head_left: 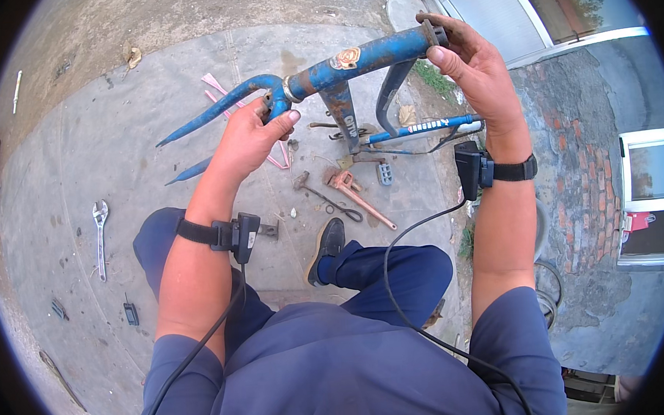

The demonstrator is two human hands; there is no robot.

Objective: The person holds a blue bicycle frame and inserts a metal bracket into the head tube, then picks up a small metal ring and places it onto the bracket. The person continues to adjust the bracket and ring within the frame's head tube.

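A worn blue bicycle frame [394,49] is held up in front of me, its rusty head tube slanting up to the right. At the tube's lower left end sits the blue bicycle fork [226,100], its two legs pointing left. My left hand [248,140] is closed round the fork's crown, the thumb pressed against it. My right hand [479,69] is closed on a dark headset ring [437,34] at the upper right end of the tube, thumb below and fingers over the top. The palm side hides part of that ring.
On the grey ground sheet [50,194] lie a red pipe wrench [362,198], a hammer [308,184], an adjustable wrench [101,237] and pink strips [214,84]. A pedal [385,174] shows below the frame. A brick wall [578,185] stands right; cables run from my wrist straps.
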